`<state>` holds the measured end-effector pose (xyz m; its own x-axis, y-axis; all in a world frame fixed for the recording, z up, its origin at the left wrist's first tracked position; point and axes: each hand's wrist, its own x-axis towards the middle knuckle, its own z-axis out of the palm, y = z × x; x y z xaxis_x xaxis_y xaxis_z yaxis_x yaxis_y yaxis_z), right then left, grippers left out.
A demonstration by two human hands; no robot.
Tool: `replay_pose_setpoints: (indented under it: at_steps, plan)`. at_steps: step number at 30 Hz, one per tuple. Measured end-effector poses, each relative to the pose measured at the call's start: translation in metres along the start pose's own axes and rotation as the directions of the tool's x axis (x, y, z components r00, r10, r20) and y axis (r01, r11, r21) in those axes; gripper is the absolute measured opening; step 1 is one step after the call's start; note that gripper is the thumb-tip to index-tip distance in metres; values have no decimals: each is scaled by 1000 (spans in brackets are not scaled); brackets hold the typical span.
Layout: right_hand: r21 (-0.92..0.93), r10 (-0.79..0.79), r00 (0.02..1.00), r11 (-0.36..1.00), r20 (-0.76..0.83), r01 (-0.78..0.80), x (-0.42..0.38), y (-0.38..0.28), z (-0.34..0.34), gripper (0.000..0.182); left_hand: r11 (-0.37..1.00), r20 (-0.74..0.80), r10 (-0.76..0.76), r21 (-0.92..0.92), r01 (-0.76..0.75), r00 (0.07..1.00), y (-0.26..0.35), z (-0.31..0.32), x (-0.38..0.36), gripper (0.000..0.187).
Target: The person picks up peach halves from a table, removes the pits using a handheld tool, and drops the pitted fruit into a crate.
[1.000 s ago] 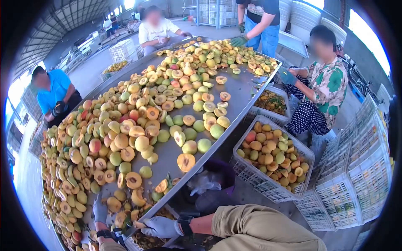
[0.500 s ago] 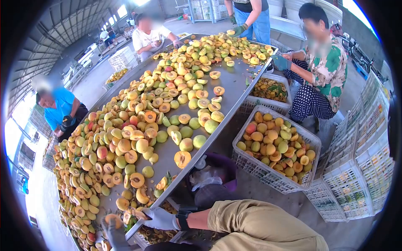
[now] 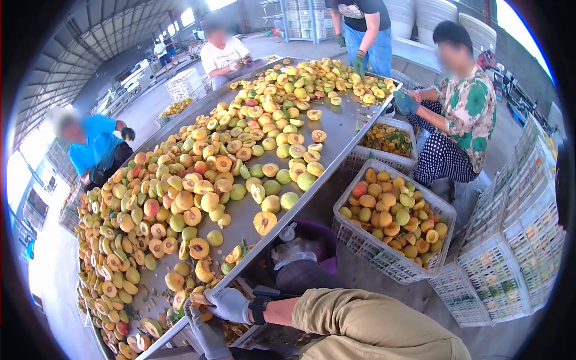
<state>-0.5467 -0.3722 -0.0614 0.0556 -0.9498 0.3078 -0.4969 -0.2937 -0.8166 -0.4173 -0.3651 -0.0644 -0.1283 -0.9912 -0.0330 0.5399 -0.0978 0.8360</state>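
Note:
Both hands wear grey gloves and meet at the near edge of the metal table (image 3: pixel 324 131). My right hand (image 3: pixel 228 305) has its fingers closed on a piece of halved fruit (image 3: pixel 200 297). My left hand (image 3: pixel 207 333) is just below it, fingers raised against the same fruit; whether it holds anything of its own is hidden. Halved yellow-orange fruits (image 3: pixel 186 198) cover much of the table, with cut faces and some pits showing. Beneath the hands, a crate of scraps (image 3: pixel 234 330) is partly visible.
A crate of fruit (image 3: pixel 393 216) stands right of the table, a scrap crate (image 3: pixel 387 141) behind it. Stacked crates (image 3: pixel 504 252) rise at far right. A purple bucket (image 3: pixel 327 240) is under the table edge. Several people (image 3: pixel 459 114) sit or stand around the table.
My left hand has moved right, from over the table edge to my right hand. The fruit it held apart is no longer distinct. The view has shifted slightly; co-workers' arms have moved.

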Motion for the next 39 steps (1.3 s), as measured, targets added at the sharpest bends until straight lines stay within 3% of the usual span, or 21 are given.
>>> replay_pose_setpoints:
  at_steps: [4, 7, 9, 11, 12, 13, 14, 15, 16, 17, 18, 19, 22, 23, 26, 29, 33, 35, 38, 39]
  plan:
    - [-52, -26, 999, 998, -21, 24, 2, 6, 14, 21, 996, -62, 77, 40, -75, 995, -7, 5, -1, 34]
    - [39, 12, 998, 999, -57, -9, 7, 8, 11, 23, 994, -98, 101, 51, -96, 990, -7, 7, -1, 33]
    - [226, 108, 994, 969, -8, -104, 14, 6, 3, 26, 996, 12, 83, 12, -83, 996, -10, -1, 7, 32]
    - [284, -34, 978, 955, -204, 92, 20, 6, -7, 28, 996, -123, 33, -76, -43, 992, -7, -1, 15, 28]
    - [286, -11, 998, 958, -70, 30, 19, -6, -25, 25, 827, 15, 240, 520, -213, 971, 6, 8, 11, 26]
    - [381, 43, 998, 923, 41, -55, 15, -9, -27, 23, 316, 153, 433, 897, -308, 889, 19, 17, 6, 31]
    - [458, 97, 984, 875, 153, -157, 12, -12, -30, 22, 344, 144, 547, 859, -379, 824, 20, 19, 8, 40]
    - [509, 148, 954, 818, 260, -266, 10, -14, -34, 22, 412, 96, 547, 834, -367, 832, 16, 16, 9, 36]
    - [374, 267, 900, 840, 344, -392, 7, -27, -42, 25, 482, 62, 544, 793, -372, 837, 14, 11, 9, 33]
    - [294, 85, 973, 945, 213, -146, 1, -14, -30, 26, 931, -191, 310, 258, -258, 931, 16, 8, 11, 33]
    - [174, -126, 989, 978, 78, 111, 1, -14, -24, 26, 896, -213, -13, -435, -83, 977, 17, 6, 13, 37]
    - [236, -21, 991, 972, 131, -11, -2, -16, -25, 24, 940, -241, -13, -334, -71, 970, 16, 5, 14, 48]
    - [276, 76, 993, 956, 91, -99, 14, -27, -31, 20, 951, -222, 17, -296, -84, 975, 14, 8, 12, 46]
    - [297, 158, 978, 935, 133, -192, 19, -35, -33, 17, 957, -233, 22, -276, -87, 972, 11, 5, 13, 46]
    - [175, -16, 998, 985, 56, 6, 27, -19, -15, 20, 976, -202, 68, -189, -107, 977, 11, 8, 10, 42]
    - [61, -41, 999, 997, 13, 40, 29, -14, -3, 19, 990, -144, 144, 33, -140, 979, 10, 12, 8, 36]
    - [-54, -117, 992, 992, -51, 114, 24, -13, 11, 17, 978, -221, 206, 10, -209, 953, 5, 16, 8, 31]
    - [-114, -246, 965, 965, -92, 235, 20, -16, 15, 18, 971, -273, 186, -96, -219, 944, 6, 15, 11, 32]
    - [60, -193, 981, 980, 4, 192, 8, -32, 8, 20, 957, -396, 116, -200, -209, 911, 19, 3, 17, 40]
    - [84, -206, 976, 976, 74, 200, 4, -27, 4, 24, 947, -374, 95, -253, -200, 923, 26, 3, 16, 41]
